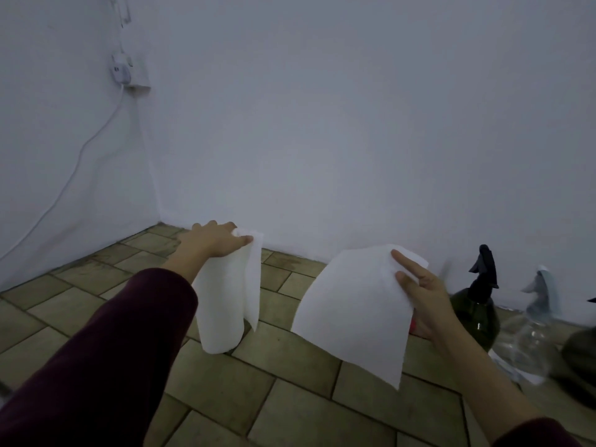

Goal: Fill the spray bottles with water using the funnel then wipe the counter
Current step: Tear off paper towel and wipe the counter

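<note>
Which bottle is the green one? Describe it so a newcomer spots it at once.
Follow the tiled counter to its right side, where it meets the white wall. Just beyond the right hand, which holds a loose paper sheet, stand the spray bottles. The green bottle is the nearest to that hand: dark green with a black spray head, whereas the clear bottle beside it has a pale head.

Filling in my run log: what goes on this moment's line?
left hand steadies paper towel roll | right hand pinches torn sheet | tiled counter unwiped
</note>
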